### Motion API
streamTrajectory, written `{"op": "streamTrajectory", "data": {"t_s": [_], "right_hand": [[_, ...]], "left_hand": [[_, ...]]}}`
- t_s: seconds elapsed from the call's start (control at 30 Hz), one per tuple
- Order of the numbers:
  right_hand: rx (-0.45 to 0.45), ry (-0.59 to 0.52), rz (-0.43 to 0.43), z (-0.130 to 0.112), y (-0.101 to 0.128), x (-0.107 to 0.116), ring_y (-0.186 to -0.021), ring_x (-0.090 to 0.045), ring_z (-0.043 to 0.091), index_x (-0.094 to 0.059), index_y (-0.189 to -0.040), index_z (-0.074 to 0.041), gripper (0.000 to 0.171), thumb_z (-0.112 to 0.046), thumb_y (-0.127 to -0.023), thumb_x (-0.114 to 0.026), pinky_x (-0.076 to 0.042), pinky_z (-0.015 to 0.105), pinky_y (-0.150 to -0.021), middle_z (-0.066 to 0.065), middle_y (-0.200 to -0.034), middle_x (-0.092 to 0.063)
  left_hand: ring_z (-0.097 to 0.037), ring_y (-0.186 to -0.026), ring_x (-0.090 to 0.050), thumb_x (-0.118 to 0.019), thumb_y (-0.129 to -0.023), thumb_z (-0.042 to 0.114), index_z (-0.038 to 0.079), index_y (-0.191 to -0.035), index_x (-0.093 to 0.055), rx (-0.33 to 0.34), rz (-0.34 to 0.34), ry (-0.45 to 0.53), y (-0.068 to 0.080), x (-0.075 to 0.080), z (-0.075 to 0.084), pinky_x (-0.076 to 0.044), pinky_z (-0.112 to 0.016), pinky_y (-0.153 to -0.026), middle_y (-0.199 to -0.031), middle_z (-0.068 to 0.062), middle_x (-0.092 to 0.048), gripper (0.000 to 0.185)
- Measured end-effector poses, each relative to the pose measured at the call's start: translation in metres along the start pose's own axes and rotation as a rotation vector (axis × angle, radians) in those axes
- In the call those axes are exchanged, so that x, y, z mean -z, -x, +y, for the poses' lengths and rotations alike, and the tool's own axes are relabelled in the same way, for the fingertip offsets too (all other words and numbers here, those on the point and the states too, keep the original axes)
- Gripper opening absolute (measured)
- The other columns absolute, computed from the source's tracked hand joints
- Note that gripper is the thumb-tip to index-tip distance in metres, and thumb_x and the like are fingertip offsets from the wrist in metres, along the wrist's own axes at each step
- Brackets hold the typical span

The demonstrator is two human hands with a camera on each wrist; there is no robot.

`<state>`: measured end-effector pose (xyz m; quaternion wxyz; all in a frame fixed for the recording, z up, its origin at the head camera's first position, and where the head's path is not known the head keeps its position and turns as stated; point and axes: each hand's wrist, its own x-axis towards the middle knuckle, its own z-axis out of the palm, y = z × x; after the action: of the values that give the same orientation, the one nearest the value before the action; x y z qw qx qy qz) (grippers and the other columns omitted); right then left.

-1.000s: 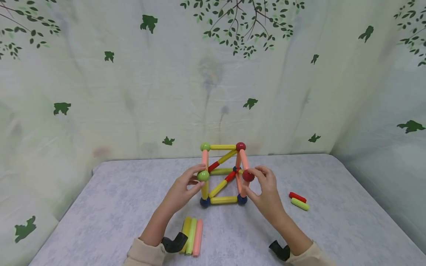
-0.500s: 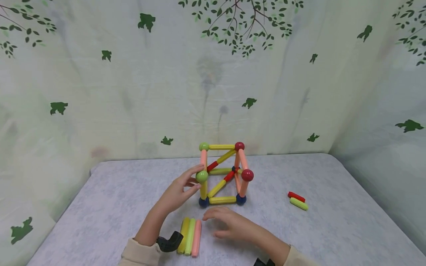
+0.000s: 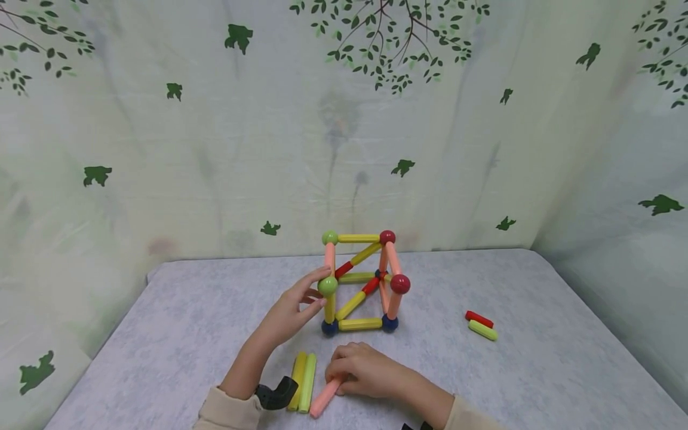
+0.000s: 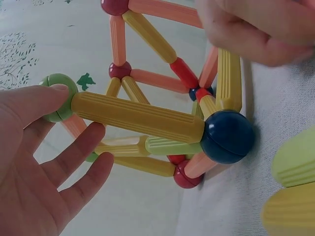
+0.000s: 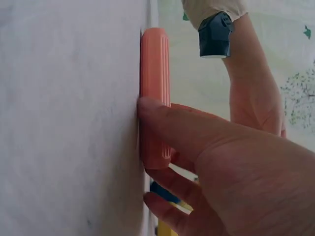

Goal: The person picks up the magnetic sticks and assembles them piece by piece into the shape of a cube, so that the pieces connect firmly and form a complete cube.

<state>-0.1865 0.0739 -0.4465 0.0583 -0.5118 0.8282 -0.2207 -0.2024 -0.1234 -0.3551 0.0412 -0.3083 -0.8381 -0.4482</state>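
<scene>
A cube-like frame (image 3: 357,280) of coloured rods and balls stands on the grey table (image 3: 188,322). My left hand (image 3: 314,291) reaches to its front left top corner. The thumb touches the green ball (image 3: 327,286) there, with the fingers straight beside the yellow upright rod. In the left wrist view the thumb of that hand (image 4: 78,115) lies on the green ball (image 4: 59,96). In front of the frame my right hand (image 3: 338,373) pinches a pink rod (image 3: 324,399) lying on the table. The right wrist view shows the thumb of this hand (image 5: 157,147) pressed on the pink rod (image 5: 155,88).
A yellow rod (image 3: 299,373) and a light green rod (image 3: 309,373) lie side by side next to the pink one. A red rod (image 3: 479,319) and a yellow-green rod (image 3: 482,329) lie to the right. A leaf-print curtain backs the table.
My right hand left the red ball at the frame's front right top, dropped to the table and took the pink rod, turning it away from the other two. The left hand stayed.
</scene>
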Motion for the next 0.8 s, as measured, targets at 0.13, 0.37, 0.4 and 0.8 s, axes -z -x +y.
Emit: {"op": "streamTrajectory", "data": {"t_s": [0.13, 0.37, 0.4, 0.8], "right_hand": [[-0.030, -0.052, -0.004, -0.006, 0.005, 0.018, -0.078, -0.046, -0.003, -0.063, -0.099, -0.022, 0.016, -0.022, -0.083, -0.065, -0.040, 0.014, -0.071, -0.017, -0.090, -0.053], [-0.057, -0.066, 0.343, -0.013, 0.019, 0.064, -0.086, -0.050, 0.005, -0.064, -0.103, -0.016, 0.024, -0.021, -0.080, -0.068, -0.043, 0.025, -0.077, -0.012, -0.096, -0.058], [-0.048, -0.024, 0.422, -0.012, 0.020, 0.070, -0.088, -0.050, 0.006, -0.064, -0.103, -0.015, 0.026, -0.022, -0.078, -0.069, -0.043, 0.027, -0.078, -0.011, -0.097, -0.059], [-0.059, 0.119, 0.722, 0.021, 0.024, 0.095, -0.082, -0.048, 0.012, -0.065, -0.098, -0.011, 0.025, -0.015, -0.074, -0.072, -0.038, 0.034, -0.078, -0.006, -0.088, -0.060]], "left_hand": [[-0.027, -0.095, -0.057, -0.054, -0.088, 0.000, 0.003, -0.133, -0.038, -0.001, 0.014, 0.012, 0.000, -0.001, 0.001, -0.045, -0.041, -0.081, -0.136, -0.014, -0.038, 0.048], [-0.027, -0.093, -0.057, -0.056, -0.087, -0.001, 0.002, -0.133, -0.039, 0.006, 0.031, 0.014, 0.001, -0.002, 0.003, -0.045, -0.042, -0.081, -0.134, -0.015, -0.039, 0.049], [-0.027, -0.093, -0.057, -0.056, -0.087, -0.001, 0.002, -0.133, -0.039, 0.007, 0.032, 0.012, 0.001, -0.002, 0.003, -0.045, -0.042, -0.081, -0.134, -0.015, -0.039, 0.049], [-0.024, -0.094, -0.057, -0.055, -0.088, 0.000, 0.006, -0.135, -0.037, 0.000, 0.045, 0.005, 0.000, -0.007, -0.014, -0.046, -0.040, -0.080, -0.135, -0.013, -0.039, 0.051]]}}
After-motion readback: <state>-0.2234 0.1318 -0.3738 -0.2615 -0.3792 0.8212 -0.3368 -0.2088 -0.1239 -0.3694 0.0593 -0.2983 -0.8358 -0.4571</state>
